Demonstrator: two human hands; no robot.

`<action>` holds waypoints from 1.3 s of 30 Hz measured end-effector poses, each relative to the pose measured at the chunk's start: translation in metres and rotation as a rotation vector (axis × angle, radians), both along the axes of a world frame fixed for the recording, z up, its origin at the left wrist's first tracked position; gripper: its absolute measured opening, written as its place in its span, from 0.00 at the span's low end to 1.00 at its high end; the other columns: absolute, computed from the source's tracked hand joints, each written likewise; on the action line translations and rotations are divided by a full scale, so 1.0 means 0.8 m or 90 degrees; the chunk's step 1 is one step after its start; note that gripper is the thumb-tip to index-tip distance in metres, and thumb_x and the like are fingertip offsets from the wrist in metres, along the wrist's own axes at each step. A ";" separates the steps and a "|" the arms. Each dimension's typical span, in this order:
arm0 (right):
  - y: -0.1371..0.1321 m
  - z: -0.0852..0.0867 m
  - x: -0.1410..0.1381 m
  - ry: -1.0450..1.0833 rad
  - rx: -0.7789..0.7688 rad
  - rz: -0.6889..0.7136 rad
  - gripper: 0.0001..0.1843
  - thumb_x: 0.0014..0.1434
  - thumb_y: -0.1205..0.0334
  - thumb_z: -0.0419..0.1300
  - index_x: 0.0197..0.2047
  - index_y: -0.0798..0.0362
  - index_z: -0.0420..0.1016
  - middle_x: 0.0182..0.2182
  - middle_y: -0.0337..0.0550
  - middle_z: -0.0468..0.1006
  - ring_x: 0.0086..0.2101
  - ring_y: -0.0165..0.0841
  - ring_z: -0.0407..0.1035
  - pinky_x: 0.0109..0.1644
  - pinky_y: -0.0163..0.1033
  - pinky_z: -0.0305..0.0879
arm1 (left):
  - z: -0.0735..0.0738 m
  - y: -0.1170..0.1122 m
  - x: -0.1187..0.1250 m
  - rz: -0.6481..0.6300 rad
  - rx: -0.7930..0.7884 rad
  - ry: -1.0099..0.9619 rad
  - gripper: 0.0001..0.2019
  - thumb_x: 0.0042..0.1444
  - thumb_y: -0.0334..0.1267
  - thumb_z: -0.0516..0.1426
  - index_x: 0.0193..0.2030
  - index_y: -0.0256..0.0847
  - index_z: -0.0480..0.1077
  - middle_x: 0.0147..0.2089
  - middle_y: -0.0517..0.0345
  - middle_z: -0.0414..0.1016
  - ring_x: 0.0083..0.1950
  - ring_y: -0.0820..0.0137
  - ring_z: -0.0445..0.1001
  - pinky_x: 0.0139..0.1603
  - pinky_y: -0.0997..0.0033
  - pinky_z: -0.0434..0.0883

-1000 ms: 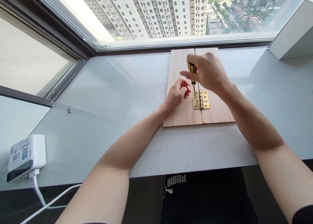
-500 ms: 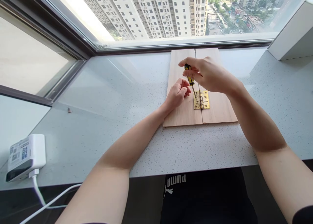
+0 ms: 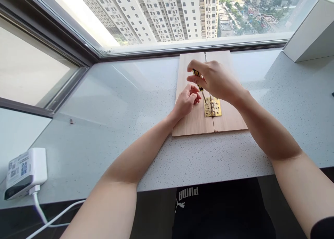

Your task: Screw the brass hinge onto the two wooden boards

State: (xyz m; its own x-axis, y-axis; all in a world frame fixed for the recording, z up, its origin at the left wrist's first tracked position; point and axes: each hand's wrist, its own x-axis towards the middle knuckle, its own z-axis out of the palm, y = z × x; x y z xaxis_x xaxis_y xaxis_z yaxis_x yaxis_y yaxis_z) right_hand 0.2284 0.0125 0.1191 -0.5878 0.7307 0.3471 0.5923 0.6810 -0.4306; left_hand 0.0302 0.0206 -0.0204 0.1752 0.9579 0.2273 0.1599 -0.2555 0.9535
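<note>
My right hand (image 3: 215,81) is shut on a yellow-and-black screwdriver (image 3: 197,79), which leans with its thin shaft reaching down. The tip meets the left leaf of a brass hinge (image 3: 212,106), partly hidden under my fingers. The hinge joins two pale wooden boards (image 3: 194,122) lying side by side, with a narrow gap between them. My left hand (image 3: 185,101) rests just left of the hinge, over the left board, with its fingers curled together. Whether those fingers pinch something small is hidden.
The boards lie on a speckled pale stone sill (image 3: 146,155) against a large window (image 3: 182,20). A white box (image 3: 310,33) stands at the far right. A white plug-in device (image 3: 24,174) with a cable sits at the lower left, and a small brown speck (image 3: 71,121) lies on the stone.
The screwdriver handle has tilted further left while its tip stays at the hinge. My right hand has shifted left and lower. The whole view has moved slightly.
</note>
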 end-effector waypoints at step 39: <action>0.008 0.004 0.025 0.008 -0.046 0.034 0.17 0.87 0.56 0.58 0.71 0.48 0.80 0.47 0.46 0.88 0.48 0.45 0.81 0.59 0.52 0.74 | 0.001 0.000 0.003 -0.013 -0.006 -0.005 0.08 0.63 0.31 0.57 0.47 0.45 0.69 0.36 0.58 0.82 0.34 0.69 0.78 0.36 0.66 0.76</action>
